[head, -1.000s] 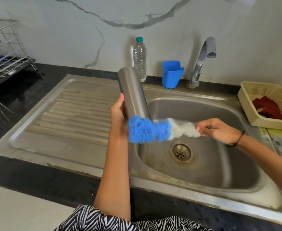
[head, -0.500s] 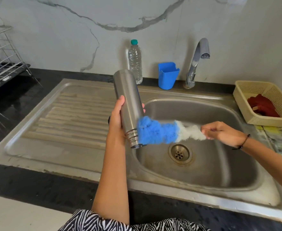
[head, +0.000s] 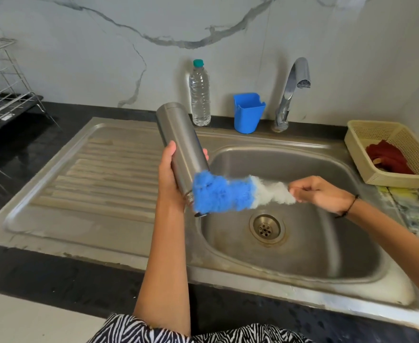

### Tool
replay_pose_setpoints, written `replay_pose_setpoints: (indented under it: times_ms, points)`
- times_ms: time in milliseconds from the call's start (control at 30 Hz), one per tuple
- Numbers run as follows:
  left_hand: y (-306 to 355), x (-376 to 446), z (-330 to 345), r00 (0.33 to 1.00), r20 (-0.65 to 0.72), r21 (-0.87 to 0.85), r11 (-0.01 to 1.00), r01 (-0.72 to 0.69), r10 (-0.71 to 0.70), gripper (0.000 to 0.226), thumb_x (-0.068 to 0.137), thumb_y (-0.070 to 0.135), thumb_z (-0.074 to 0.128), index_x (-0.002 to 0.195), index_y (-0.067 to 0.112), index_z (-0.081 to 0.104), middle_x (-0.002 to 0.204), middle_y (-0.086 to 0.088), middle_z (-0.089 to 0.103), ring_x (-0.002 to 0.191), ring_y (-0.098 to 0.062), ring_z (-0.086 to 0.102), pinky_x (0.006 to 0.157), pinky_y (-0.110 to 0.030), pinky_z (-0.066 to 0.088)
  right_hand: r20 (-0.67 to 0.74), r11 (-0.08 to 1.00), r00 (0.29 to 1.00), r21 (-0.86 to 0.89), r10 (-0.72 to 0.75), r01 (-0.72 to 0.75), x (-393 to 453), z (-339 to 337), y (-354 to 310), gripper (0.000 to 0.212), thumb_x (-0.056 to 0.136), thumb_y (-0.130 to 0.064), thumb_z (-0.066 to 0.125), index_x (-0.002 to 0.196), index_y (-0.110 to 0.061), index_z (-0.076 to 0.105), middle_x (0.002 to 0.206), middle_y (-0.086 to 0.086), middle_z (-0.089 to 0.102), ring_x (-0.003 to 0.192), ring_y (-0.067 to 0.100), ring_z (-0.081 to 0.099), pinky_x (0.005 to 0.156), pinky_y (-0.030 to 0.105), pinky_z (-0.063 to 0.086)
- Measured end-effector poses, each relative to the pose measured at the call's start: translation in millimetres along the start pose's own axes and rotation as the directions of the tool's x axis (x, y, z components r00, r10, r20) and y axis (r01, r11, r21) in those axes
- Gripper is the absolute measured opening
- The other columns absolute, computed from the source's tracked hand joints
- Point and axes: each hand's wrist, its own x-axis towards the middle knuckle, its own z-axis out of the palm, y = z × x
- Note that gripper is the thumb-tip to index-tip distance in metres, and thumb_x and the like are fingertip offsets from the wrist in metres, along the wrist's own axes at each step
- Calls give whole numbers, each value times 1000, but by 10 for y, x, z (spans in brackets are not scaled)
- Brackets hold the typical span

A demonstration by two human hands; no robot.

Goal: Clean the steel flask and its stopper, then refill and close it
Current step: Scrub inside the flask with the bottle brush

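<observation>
We note left hand (head: 170, 179) gripping the steel flask (head: 181, 149), right hand (head: 319, 191) holding the bottle brush (head: 225, 190), over a steel sink (head: 302, 243) set in black countertop (head: 55, 271).

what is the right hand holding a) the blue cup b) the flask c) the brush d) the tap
c: the right hand grips the white end of the brush, while the left hand holds the flask over the sink.

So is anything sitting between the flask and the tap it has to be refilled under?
Nothing visible. The flask, held by the left hand, hangs over the sink; only open basin lies between it and the tap.
</observation>
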Motion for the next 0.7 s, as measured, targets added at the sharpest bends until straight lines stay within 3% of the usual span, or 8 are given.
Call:
replay_pose_setpoints:
  times_ms: [100,200,267,400,500,600,700]
  points:
    - [35,37,-66,1000,-7,-103,995,-19,18,75,75,57,66,125,2,53,101,-17,60,85,-26,61,74,-37,51,-12,998,1000,62,28,-27,-93,-46,120,48,72,-65,58,50,-27,41,53,-9,34,52,2,29,55,12,28]
    - [-15,90,-87,999,-31,-52,999,9,-11,91,72,63,66,137,2,47,109,-16,58,87,-26,62,72,-36,51,18,998,1000,67,6,-7,-58,-19,80,42,87,-35,57,49,-25,42,53,-10,35,53,3,30,57,18,27]
    - [-20,79,-68,999,25,-15,999,40,-40,92,74,66,62,138,2,46,112,-15,57,90,-26,61,74,-37,51,16,1000,1000,6,-8,8,13,15,-2,43,93,-19,52,51,-21,43,53,-8,37,54,4,32,58,20,28]
    - [-59,48,-1,995,52,58,995,82,-85,101,61,79,64,128,4,54,107,-12,61,89,-23,63,73,-36,53,14,1000,1000,-28,-2,2,37,4,-22,43,94,-24,52,52,-22,46,54,-5,39,55,8,34,59,18,30]
    - [-30,110,-10,998,-62,149,988,41,-32,121,39,78,76,131,3,52,109,-17,63,90,-25,65,71,-36,55,13,997,999,59,45,-45,-80,-71,106,49,94,-15,51,47,-29,44,52,-7,37,53,4,31,59,22,28]
    - [-55,130,-32,994,-104,102,994,33,-22,103,52,66,79,130,5,52,110,-20,63,87,-27,65,71,-38,54,-2,991,995,94,101,-100,-166,-93,154,40,83,-25,53,44,-26,43,52,-8,35,53,3,31,58,21,27]
    - [-119,45,30,997,-18,52,996,71,-70,67,73,65,62,108,8,63,96,-12,65,77,-23,63,71,-36,52,25,991,996,107,84,-86,-105,-31,44,36,79,-33,54,45,-26,44,52,-8,36,53,5,31,57,16,30]
